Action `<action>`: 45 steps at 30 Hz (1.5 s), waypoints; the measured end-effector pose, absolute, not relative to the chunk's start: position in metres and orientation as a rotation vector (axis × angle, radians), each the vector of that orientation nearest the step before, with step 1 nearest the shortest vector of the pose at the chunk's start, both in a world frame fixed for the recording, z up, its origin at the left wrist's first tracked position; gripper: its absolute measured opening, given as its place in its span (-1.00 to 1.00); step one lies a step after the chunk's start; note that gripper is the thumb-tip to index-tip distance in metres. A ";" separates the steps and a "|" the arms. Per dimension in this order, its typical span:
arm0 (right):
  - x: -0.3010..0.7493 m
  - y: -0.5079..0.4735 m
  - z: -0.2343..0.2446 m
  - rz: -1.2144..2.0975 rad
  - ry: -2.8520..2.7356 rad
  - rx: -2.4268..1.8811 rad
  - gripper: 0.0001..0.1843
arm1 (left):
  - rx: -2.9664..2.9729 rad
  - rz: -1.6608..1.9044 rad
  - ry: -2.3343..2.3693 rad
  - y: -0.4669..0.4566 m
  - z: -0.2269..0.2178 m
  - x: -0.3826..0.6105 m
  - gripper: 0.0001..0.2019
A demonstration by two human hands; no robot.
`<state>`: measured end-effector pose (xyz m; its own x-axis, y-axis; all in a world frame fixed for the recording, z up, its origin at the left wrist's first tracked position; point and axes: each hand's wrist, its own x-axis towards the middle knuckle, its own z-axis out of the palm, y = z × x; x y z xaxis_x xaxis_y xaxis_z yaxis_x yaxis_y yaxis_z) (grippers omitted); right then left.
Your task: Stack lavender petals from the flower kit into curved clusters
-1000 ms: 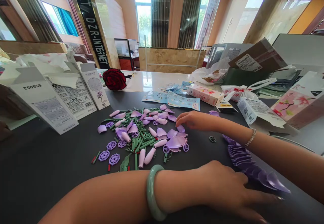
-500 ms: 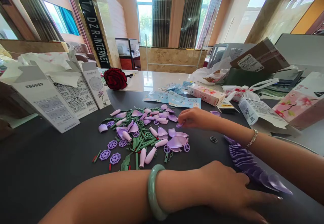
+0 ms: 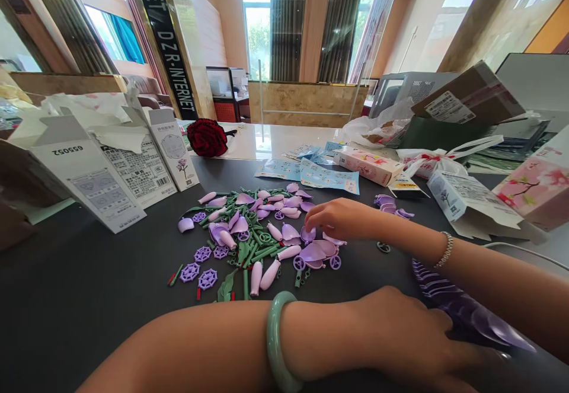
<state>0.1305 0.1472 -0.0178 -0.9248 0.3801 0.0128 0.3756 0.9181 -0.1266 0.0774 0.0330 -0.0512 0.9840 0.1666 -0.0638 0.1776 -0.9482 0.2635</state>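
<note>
My right hand (image 3: 340,218) reaches over the right side of a heap of plastic flower parts. Its fingers are curled down with the tips together on a lilac petal (image 3: 308,235). Beside it lie larger lilac petals (image 3: 315,252) with small purple wheel-like rings. Pale pink bud pieces (image 3: 269,274), green stems (image 3: 246,283) and purple web-shaped rings (image 3: 207,278) make up more of the heap. My left hand (image 3: 400,336), behind a jade bangle, stretches to the right with fingers apart and slightly blurred. It is nearest a row of overlapping dark purple translucent petals (image 3: 471,307), partly covered by my arms.
Opened white boxes (image 3: 102,173) stand at the left, near a dark red flower (image 3: 207,138). Blue printed sheets (image 3: 329,176) and a pink box (image 3: 368,165) lie behind the heap. More boxes (image 3: 471,200) and a plastic bag (image 3: 438,162) crowd the right. A dark ring (image 3: 383,247) lies under my right forearm.
My right hand has moved left and slightly down, onto a petal at the heap's edge. Several lilac pieces behind my forearm now show more. The whole view has shifted a little.
</note>
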 end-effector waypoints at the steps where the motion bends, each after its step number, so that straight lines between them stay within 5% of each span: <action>1: 0.132 0.147 -0.017 0.168 -3.036 -0.617 -0.48 | 2.857 -0.055 0.255 0.033 -0.051 0.077 -0.38; 30: 0.142 0.148 0.000 0.505 -3.068 -0.922 -0.67 | 2.880 -0.124 0.308 0.031 -0.046 0.078 -0.39; 45: 0.174 0.130 -0.004 -0.015 -2.790 -1.537 -0.81 | 2.945 -0.086 0.264 0.031 -0.052 0.080 -0.38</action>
<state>0.1743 0.1301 -0.0037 -0.5338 0.8449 -0.0342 0.8445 0.5347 0.0295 0.0797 0.0312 -0.0522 0.9826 0.1708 -0.0736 0.1814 -0.9673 0.1770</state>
